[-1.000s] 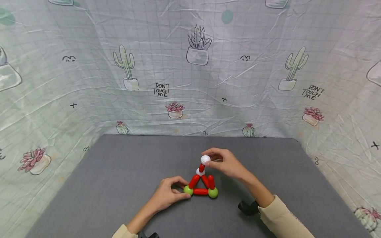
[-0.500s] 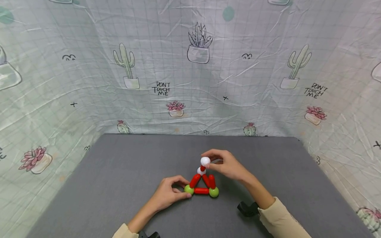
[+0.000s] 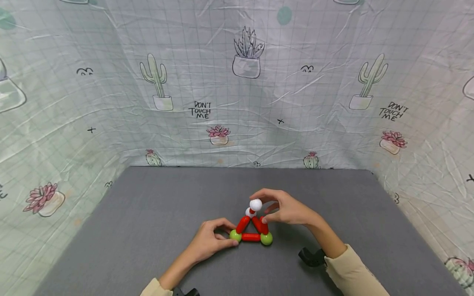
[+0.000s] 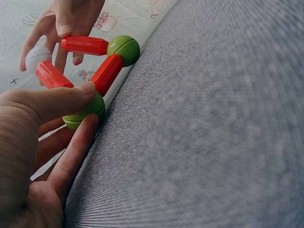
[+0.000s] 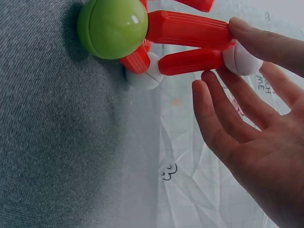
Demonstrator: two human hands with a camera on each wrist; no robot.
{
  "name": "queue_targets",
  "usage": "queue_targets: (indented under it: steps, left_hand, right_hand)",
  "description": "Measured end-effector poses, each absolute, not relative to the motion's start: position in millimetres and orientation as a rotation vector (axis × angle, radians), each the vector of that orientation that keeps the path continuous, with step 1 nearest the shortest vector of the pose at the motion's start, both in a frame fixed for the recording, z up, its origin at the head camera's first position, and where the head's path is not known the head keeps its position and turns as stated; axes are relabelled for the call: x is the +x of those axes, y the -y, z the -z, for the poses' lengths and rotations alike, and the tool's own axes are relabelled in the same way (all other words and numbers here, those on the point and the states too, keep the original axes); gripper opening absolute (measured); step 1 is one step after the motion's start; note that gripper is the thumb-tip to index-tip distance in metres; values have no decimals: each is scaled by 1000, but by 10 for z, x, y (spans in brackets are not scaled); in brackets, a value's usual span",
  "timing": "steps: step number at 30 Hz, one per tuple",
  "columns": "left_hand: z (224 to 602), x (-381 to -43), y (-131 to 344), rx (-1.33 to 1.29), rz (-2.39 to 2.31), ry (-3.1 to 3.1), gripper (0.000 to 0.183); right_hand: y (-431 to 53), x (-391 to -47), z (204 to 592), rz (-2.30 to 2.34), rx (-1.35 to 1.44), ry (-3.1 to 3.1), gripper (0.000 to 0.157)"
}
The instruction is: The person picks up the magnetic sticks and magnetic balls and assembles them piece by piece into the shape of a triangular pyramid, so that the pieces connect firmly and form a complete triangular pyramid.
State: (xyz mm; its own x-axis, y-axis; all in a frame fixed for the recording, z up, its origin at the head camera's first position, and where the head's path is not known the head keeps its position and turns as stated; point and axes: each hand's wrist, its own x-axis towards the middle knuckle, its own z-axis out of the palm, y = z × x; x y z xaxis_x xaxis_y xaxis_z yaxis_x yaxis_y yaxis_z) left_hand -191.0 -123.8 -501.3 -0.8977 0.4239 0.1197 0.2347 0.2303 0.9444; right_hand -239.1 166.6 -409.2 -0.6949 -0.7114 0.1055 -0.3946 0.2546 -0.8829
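Observation:
A toy frame of red magnetic rods and balls stands on the grey table (image 3: pixel 166 205). Its front rod (image 3: pixel 251 237) joins a left green ball (image 3: pixel 235 235) and a right green ball (image 3: pixel 266 239). My left hand (image 3: pixel 209 242) pinches the left green ball between thumb and fingers. From a rear white ball (image 5: pixel 147 78), a rod (image 5: pixel 190 61) rises to an upper white ball (image 3: pixel 256 204). My right hand (image 3: pixel 286 209) has fingers curled behind that upper ball. Its thumb presses the top end of the rod (image 5: pixel 190 31) leaning from the right green ball, close against the upper ball.
A pale cloth (image 3: pixel 255 98) printed with cacti hangs behind and beside the table. Dark straps or mounts (image 3: pixel 312 257) show near the wrists, by the light sleeves (image 3: pixel 352 271).
My right thumb has moved from the upper white ball to the right leaning rod. The upper ball has come slightly lower and nearer. My left hand keeps its hold.

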Motion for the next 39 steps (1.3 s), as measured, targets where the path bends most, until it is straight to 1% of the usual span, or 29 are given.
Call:
queue_targets:
  steps: [13,26,39]
  left_hand:
    - [5000,-1902,1238,629,-1755,-2329,34]
    - [4998,-1901,1246,628,-1744,-2332,34]
    - [4991,-1903,1251,643,-1750,-2314,33]
  right_hand:
    - [-1663,-2392,4139,1425,-1050,-2279,38]
    - [-1651,-2363,4126,1387,-1032,-2300,36]
    - [-1512,-2286,4165,1282,-1192,-2354,37]
